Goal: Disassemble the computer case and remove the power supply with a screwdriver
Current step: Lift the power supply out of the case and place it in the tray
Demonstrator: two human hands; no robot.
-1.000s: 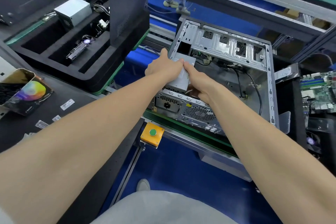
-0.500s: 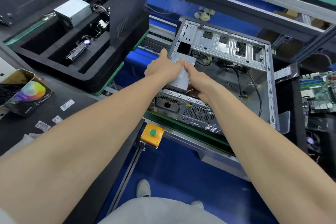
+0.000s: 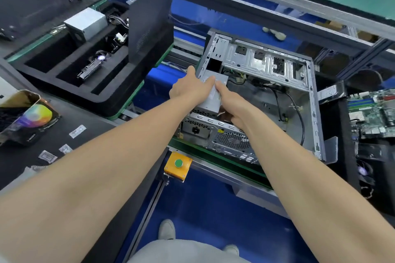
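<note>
An open grey computer case (image 3: 312, 100) lies on its side on the green-edged conveyor, its inside facing up. In its near left corner sits the silver power supply (image 3: 210, 100), with black cables trailing to the right inside the case. My left hand (image 3: 188, 89) grips the power supply's left side, thumb stretched up along the case wall. My right hand (image 3: 233, 104) holds its right side, forefinger laid along the top and the other fingers curled underneath. No screwdriver is in view.
A black foam tray (image 3: 102, 96) at the left holds another power supply (image 3: 85, 23), a fan part and an upright dark side panel (image 3: 149, 21). An orange box with a green button (image 3: 177, 164) sits at the conveyor's near edge. A motherboard (image 3: 372, 113) lies at the right.
Both hands keep their hold on the power supply in the same spot. My feet have shifted below; the view has barely moved.
</note>
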